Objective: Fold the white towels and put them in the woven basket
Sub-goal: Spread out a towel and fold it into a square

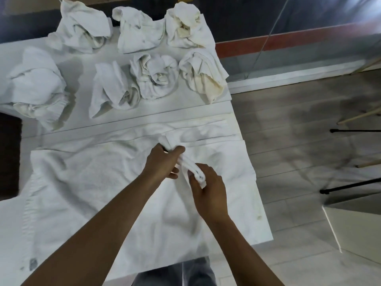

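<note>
A large white towel (86, 182) lies spread over the near part of the white table (233, 112). Both hands hold a bunched-up ridge of it above the cloth, right of the middle. My left hand (162, 162) grips the far end of that ridge, thumb over the top. My right hand (208, 190) pinches the near end, where a small corner of cloth sticks out between the fingers. Several crumpled white towels (154, 77) sit in two rows on the far half of the table. No woven basket is in view.
The table's right edge (261, 203) drops to a grey wood floor. A glass panel with a red band (288, 42) stands at the back right. Black stand legs (350, 185) and wooden legs (358, 116) cross the floor at right. A dark patch lies left of the table.
</note>
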`<state>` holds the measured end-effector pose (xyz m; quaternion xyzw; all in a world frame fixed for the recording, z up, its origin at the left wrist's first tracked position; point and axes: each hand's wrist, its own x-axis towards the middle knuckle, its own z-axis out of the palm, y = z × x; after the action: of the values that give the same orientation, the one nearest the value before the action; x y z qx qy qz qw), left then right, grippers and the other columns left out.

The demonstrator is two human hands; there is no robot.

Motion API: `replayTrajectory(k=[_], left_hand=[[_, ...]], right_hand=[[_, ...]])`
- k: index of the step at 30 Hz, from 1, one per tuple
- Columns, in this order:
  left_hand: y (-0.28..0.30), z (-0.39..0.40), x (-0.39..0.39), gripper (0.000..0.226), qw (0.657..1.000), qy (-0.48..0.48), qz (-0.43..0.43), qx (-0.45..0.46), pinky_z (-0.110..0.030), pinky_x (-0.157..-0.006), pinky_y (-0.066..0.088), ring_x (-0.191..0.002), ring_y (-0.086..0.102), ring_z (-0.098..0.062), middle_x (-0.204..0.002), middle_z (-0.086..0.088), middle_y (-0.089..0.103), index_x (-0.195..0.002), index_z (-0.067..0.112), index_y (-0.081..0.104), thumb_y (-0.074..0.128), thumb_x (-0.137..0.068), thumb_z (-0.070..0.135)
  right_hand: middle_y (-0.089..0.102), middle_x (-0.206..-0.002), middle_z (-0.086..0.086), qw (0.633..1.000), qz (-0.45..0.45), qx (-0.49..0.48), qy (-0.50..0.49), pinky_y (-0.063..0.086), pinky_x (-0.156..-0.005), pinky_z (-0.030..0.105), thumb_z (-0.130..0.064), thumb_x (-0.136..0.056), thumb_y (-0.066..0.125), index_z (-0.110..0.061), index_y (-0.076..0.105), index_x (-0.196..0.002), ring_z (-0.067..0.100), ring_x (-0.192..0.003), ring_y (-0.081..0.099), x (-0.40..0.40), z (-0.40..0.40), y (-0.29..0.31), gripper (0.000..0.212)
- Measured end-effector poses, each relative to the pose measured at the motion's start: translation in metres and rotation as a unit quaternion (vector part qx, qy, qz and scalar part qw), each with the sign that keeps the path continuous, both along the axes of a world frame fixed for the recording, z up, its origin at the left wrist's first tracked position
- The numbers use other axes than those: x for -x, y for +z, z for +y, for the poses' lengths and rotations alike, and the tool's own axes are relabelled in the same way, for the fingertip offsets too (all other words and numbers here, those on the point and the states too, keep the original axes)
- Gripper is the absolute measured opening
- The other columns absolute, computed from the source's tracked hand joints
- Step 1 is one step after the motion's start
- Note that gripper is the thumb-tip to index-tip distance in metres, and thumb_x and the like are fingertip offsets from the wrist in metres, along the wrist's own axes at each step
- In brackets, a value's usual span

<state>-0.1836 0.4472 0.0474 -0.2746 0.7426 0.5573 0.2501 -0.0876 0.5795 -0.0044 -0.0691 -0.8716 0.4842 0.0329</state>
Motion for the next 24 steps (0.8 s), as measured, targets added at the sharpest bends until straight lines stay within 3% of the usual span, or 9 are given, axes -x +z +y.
replayTrajectory(k=[3, 5, 7, 10, 13, 16, 20, 22, 24], left_hand=[[-0.001, 0.025, 0.012, 0.027, 0.999, -0.015, 0.042, -0.009, -0.041, -0.056, 0.061, -0.058, 0.072, -0.029, -0.082, -0.011, 0.073, -0.099, 0.008, 0.062, 0.073, -0.087, 0.029], [-0.002, 0.051, 0.016, 0.032, 0.997, -0.038, 0.063, -0.031, -0.042, -0.055, 0.061, -0.058, 0.071, -0.03, -0.083, -0.011, 0.072, -0.102, 0.007, 0.06, 0.074, -0.087, 0.031], [-0.007, 0.071, 0.017, 0.037, 0.995, -0.064, 0.066, -0.046, -0.042, -0.058, 0.062, -0.061, 0.07, -0.027, -0.087, -0.01, 0.071, -0.102, 0.009, 0.059, 0.073, -0.087, 0.04], [-0.026, 0.079, 0.01, 0.028, 0.99, -0.108, 0.09, -0.006, -0.042, -0.066, 0.062, -0.068, 0.069, -0.021, -0.088, -0.002, 0.07, -0.095, 0.02, 0.06, 0.071, -0.085, 0.043], [-0.053, 0.062, -0.007, 0.012, 0.983, -0.137, 0.092, 0.078, -0.037, -0.074, 0.059, -0.077, 0.067, -0.017, -0.087, 0.008, 0.066, -0.093, 0.025, 0.059, 0.067, -0.088, 0.032], [-0.077, 0.047, -0.028, 0.016, 0.981, -0.149, 0.038, 0.119, -0.036, -0.076, 0.058, -0.082, 0.063, -0.01, -0.09, 0.009, 0.063, -0.1, 0.021, 0.058, 0.066, -0.09, 0.031], [-0.093, 0.052, -0.043, 0.023, 0.991, -0.119, -0.037, 0.043, -0.047, -0.083, 0.06, -0.086, 0.07, -0.025, -0.096, 0.002, 0.069, -0.097, 0.023, 0.059, 0.071, -0.087, 0.04], [-0.094, 0.061, -0.047, 0.025, 0.993, -0.105, -0.057, -0.004, -0.049, -0.085, 0.06, -0.089, 0.072, -0.031, -0.094, -0.002, 0.072, -0.095, 0.022, 0.062, 0.074, -0.084, 0.041], [-0.096, 0.067, -0.048, 0.033, 0.992, -0.097, -0.07, -0.032, -0.048, -0.087, 0.06, -0.091, 0.072, -0.026, -0.095, -0.002, 0.073, -0.097, 0.018, 0.067, 0.078, -0.079, 0.043]], right_hand=[[0.069, -0.09, -0.018, 0.998, -0.029, 0.031, -0.039, 0.05, -0.066, 0.021, -0.032, -0.101, 0.055, -0.029, 0.062, -0.112, 0.005, -0.077, 0.066, 0.001, 0.022, 0.01, 0.013], [0.068, -0.092, -0.018, 0.992, -0.034, 0.055, -0.112, 0.05, -0.068, 0.021, -0.025, -0.101, 0.059, -0.029, 0.06, -0.109, 0.005, -0.081, 0.066, 0.001, 0.037, 0.011, 0.009], [0.067, -0.094, -0.012, 0.979, -0.037, 0.066, -0.19, 0.052, -0.074, 0.027, -0.028, -0.1, 0.061, -0.026, 0.062, -0.107, 0.008, -0.086, 0.065, 0.002, 0.055, -0.001, 0.007], [0.063, -0.097, -0.002, 0.959, -0.075, 0.006, -0.273, 0.049, -0.077, 0.039, -0.043, -0.096, 0.059, -0.017, 0.065, -0.106, 0.023, -0.088, 0.06, 0.004, 0.085, -0.026, 0.028], [0.061, -0.103, 0.01, 0.938, -0.132, -0.087, -0.308, 0.047, -0.088, 0.047, -0.039, -0.094, 0.058, -0.01, 0.067, -0.104, 0.036, -0.092, 0.059, 0.008, 0.107, -0.047, 0.032], [0.063, -0.101, 0.012, 0.924, -0.211, -0.07, -0.31, 0.048, -0.091, 0.05, -0.037, -0.096, 0.056, -0.009, 0.063, -0.102, 0.039, -0.094, 0.059, 0.011, 0.116, -0.06, 0.029], [0.064, -0.091, 0.004, 0.92, -0.224, -0.049, -0.317, 0.049, -0.091, 0.054, -0.045, -0.09, 0.048, -0.015, 0.058, -0.095, 0.034, -0.088, 0.06, 0.01, 0.117, -0.063, 0.032], [0.06, -0.102, 0.003, 0.917, -0.237, -0.071, -0.313, 0.043, -0.099, 0.051, -0.042, -0.09, 0.055, -0.016, 0.057, -0.107, 0.033, -0.099, 0.058, 0.009, 0.115, -0.061, 0.031], [0.056, -0.115, 0.006, 0.911, -0.253, -0.103, -0.31, 0.034, -0.1, 0.047, -0.038, -0.087, 0.063, -0.018, 0.052, -0.118, 0.033, -0.11, 0.054, 0.007, 0.113, -0.058, 0.038]])
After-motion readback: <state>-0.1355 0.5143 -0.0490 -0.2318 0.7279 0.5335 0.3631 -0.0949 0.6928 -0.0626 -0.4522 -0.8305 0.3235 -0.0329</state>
